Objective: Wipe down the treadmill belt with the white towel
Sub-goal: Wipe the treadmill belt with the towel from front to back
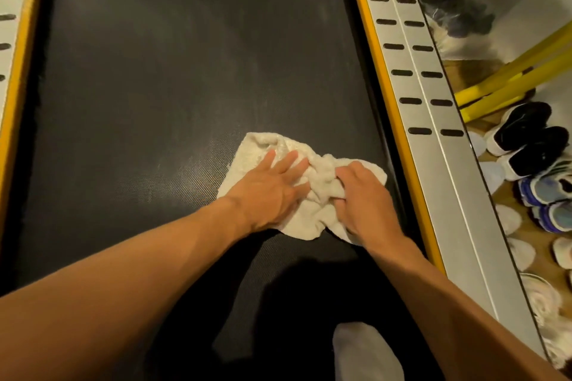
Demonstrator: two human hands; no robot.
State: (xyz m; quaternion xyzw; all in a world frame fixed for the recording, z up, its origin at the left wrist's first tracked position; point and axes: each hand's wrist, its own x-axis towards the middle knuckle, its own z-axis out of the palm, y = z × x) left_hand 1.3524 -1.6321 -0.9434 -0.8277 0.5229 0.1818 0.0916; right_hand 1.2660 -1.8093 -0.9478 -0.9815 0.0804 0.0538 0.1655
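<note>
The white towel lies bunched on the dark treadmill belt, right of the belt's middle and close to the right side rail. My left hand presses flat on the towel's left part, fingers spread. My right hand rests on the towel's right part with its fingers curled into the bunched cloth. Both hands cover much of the towel.
A grey slotted side rail with a yellow edge runs along the belt's right; another rail runs along the left. Several shoes and yellow bars lie on the floor beyond the right rail. A white sock-clad foot stands on the belt.
</note>
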